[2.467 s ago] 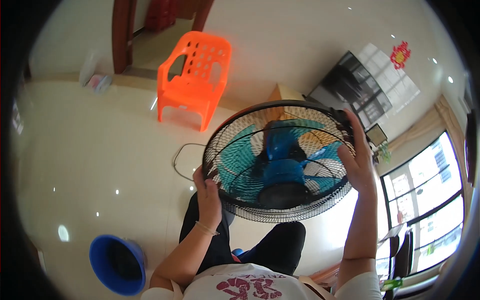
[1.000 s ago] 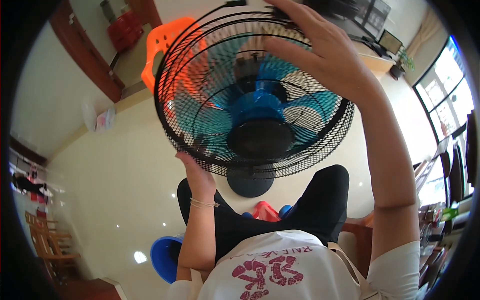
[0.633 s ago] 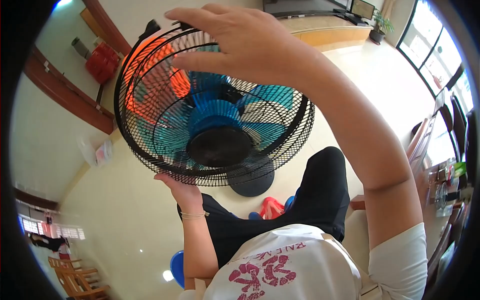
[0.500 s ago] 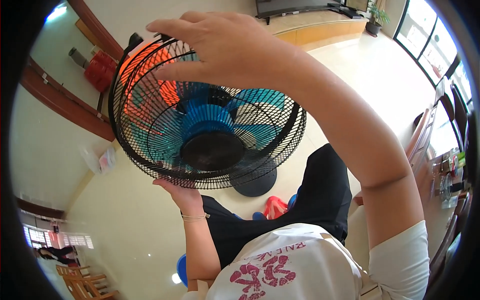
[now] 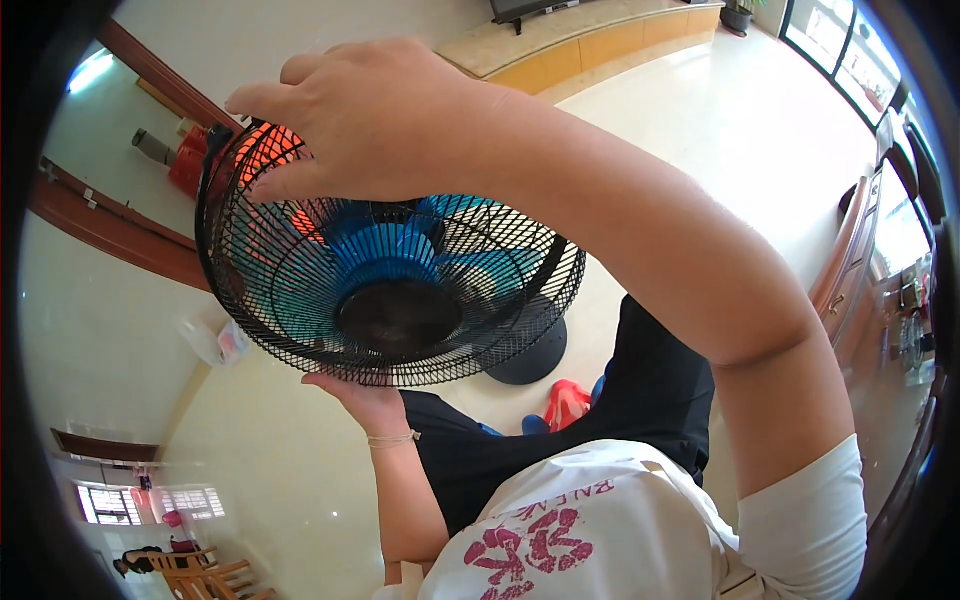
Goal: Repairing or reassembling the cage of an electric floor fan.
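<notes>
I am holding the black wire fan cage (image 5: 300, 290), enclosing blue blades (image 5: 400, 245), up over my lap, left hand (image 5: 365, 400) grip clamped under its lower rim, right hand (image 5: 370, 120) grip curled over its top

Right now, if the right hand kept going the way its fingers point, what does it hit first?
Probably nothing new: the right hand already lies on the fan guard, fingertips at its upper left rim; beyond looks free.

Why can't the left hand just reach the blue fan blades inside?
Probably it can't: the black wire cage closes around the blue fan blades. The left hand grips the cage's lower rim from outside, and the gaps between the wires look too narrow for fingers.
</notes>
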### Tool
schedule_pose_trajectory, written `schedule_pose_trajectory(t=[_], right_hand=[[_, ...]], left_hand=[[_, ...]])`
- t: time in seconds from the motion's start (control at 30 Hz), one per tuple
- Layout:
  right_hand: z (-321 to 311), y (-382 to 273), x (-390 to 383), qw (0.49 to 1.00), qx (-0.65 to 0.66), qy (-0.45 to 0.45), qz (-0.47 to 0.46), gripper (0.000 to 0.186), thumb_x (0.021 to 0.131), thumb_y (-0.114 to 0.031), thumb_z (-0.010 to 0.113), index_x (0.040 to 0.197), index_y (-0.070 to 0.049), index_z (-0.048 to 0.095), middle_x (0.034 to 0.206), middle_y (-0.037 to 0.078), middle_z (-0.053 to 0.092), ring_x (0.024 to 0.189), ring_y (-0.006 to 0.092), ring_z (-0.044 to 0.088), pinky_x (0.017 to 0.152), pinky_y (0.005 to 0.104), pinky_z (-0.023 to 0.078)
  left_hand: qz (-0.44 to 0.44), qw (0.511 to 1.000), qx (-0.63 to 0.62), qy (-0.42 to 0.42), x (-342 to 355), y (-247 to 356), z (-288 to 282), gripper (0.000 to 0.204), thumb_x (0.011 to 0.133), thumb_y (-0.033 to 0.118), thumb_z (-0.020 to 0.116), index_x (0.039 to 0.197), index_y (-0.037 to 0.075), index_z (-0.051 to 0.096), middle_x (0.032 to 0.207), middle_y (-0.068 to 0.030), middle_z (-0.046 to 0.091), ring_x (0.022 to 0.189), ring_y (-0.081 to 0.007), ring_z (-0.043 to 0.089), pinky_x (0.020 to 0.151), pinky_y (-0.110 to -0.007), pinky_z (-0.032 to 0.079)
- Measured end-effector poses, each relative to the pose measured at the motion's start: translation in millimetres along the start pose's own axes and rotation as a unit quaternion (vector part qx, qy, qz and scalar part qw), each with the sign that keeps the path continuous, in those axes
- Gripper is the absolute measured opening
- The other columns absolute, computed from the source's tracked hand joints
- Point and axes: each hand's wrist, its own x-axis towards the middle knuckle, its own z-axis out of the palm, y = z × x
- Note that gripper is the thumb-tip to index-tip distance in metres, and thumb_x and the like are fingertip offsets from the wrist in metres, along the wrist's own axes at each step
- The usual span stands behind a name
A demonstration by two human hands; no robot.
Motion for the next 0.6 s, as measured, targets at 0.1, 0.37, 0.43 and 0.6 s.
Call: schedule_pose_trajectory(t=[0.1, 0.37, 0.43, 0.6], right_hand=[[2, 2, 1, 1.000, -0.004, 0.008, -0.001, 0.060, 0.084, -0.058, 0.059, 0.131, -0.020, 0.055, 0.108, 0.010, 0.064, 0.104, 0.0298, 0.063, 0.085, 0.0416, 0.051], [4, 3, -1, 0.999, 0.001, 0.038, -0.038, 0.063, 0.083, -0.055, 0.061, 0.131, -0.016, 0.051, 0.100, 0.010, 0.064, 0.095, 0.0303, 0.064, 0.079, 0.0409, 0.052], [1, 2, -2, 0.998, -0.010, 0.046, -0.044, 0.064, 0.083, -0.054, 0.062, 0.132, -0.016, 0.050, 0.099, 0.010, 0.064, 0.094, 0.0304, 0.064, 0.078, 0.0408, 0.051], [-9, -2, -3, 0.999, 0.010, 0.021, -0.030, 0.063, 0.084, -0.051, 0.063, 0.134, -0.014, 0.049, 0.102, 0.011, 0.063, 0.094, 0.0304, 0.063, 0.079, 0.0407, 0.050]], left_hand=[[-0.003, 1.000, -0.006, -0.003, 2, -1, -1, 0.086, 0.088, 0.077, 0.027, 0.150, 0.017, 0.025, 0.153, -0.0080, 0.030, 0.139, -0.0279, 0.031, 0.112, -0.047, 0.031], [0.007, 0.999, -0.036, 0.025, 0, 1, 0, 0.084, 0.089, 0.076, 0.027, 0.148, 0.017, 0.031, 0.151, -0.0095, 0.033, 0.138, -0.0271, 0.033, 0.112, -0.044, 0.031], [-0.003, 0.999, -0.034, 0.033, 1, -2, -2, 0.086, 0.088, 0.076, 0.033, 0.148, 0.014, 0.030, 0.150, -0.0111, 0.035, 0.136, -0.0296, 0.037, 0.111, -0.047, 0.032], [-0.006, 0.999, -0.031, 0.009, 1, -4, -10, 0.090, 0.086, 0.079, 0.032, 0.149, 0.015, 0.029, 0.150, -0.0097, 0.034, 0.137, -0.0280, 0.035, 0.111, -0.045, 0.032]])
